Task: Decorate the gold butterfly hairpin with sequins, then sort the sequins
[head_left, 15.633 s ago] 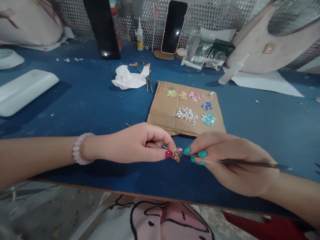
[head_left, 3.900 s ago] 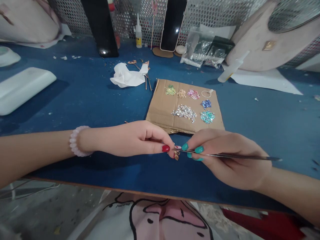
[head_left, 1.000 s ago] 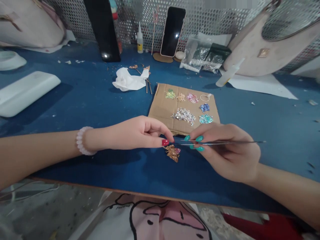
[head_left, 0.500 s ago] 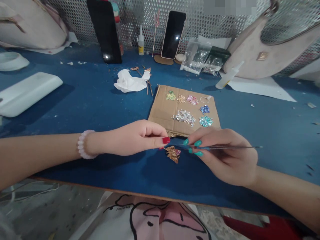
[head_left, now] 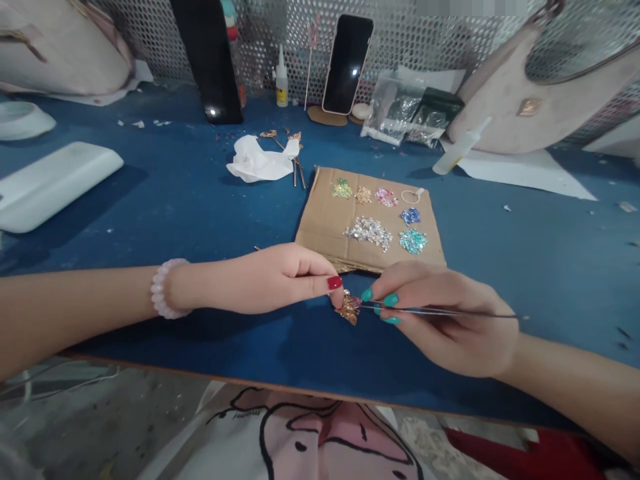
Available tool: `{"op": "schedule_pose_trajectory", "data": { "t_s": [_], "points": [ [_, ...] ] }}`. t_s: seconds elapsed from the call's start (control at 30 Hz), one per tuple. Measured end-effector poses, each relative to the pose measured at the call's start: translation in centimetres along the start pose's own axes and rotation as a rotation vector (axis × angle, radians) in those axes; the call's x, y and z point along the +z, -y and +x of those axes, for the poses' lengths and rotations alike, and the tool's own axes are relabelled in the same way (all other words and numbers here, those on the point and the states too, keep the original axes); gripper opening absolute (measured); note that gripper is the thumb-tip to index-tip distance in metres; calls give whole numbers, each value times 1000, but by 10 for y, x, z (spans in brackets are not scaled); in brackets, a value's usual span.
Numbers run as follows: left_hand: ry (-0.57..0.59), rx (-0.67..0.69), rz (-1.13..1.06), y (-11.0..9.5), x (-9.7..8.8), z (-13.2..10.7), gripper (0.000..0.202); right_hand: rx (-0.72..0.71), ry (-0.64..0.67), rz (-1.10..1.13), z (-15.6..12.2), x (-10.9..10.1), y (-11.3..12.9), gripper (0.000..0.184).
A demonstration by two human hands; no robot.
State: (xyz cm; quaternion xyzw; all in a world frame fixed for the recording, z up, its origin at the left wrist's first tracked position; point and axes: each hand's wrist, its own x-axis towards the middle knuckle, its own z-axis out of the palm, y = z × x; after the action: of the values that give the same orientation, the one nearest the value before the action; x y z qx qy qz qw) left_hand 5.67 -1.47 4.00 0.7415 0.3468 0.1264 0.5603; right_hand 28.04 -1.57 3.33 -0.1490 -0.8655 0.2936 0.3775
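Note:
My left hand (head_left: pixel 285 280), with red nails and a pale beaded bracelet (head_left: pixel 169 288), pinches a gold butterfly hairpin (head_left: pixel 350 315) between thumb and finger, just above the blue table. A thin stem end (head_left: pixel 257 249) pokes out behind this hand. Pink stones show on the butterfly's right side. My right hand (head_left: pixel 445 313), green-nailed, grips thin metal tweezers (head_left: pixel 425 311) whose tips reach the butterfly. Whether a stone sits between the tips is too small to tell. Beyond both hands lies a cardboard sheet (head_left: pixel 325 220) bearing small piles of coloured rhinestones (head_left: pixel 370 232).
White tissue (head_left: pixel 257 160) lies by more gold hairpins (head_left: pixel 299 170). Glue bottles (head_left: pixel 281 87), a propped phone (head_left: pixel 349 63), a dark upright slab (head_left: pixel 213 63) and plastic packets (head_left: pixel 390 110) line the back. Handbags flank the table (head_left: pixel 175 200); a white device (head_left: pixel 60 183) rests left.
The butterfly has turned and its stem end now shows behind my left hand. My right hand has moved slightly down and left, bringing the tweezer tips against the butterfly.

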Motion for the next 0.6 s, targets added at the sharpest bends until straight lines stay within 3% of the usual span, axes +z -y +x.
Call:
{"op": "schedule_pose_trajectory", "data": {
  "t_s": [0.23,0.6],
  "points": [
    [46,-117,-78,1,0,-2,21,-26,41,-38,0,-2,1,23],
    [69,-134,-114,1,1,-1,23,-21,64,-65,2,-4,1,24]
  ]
}}
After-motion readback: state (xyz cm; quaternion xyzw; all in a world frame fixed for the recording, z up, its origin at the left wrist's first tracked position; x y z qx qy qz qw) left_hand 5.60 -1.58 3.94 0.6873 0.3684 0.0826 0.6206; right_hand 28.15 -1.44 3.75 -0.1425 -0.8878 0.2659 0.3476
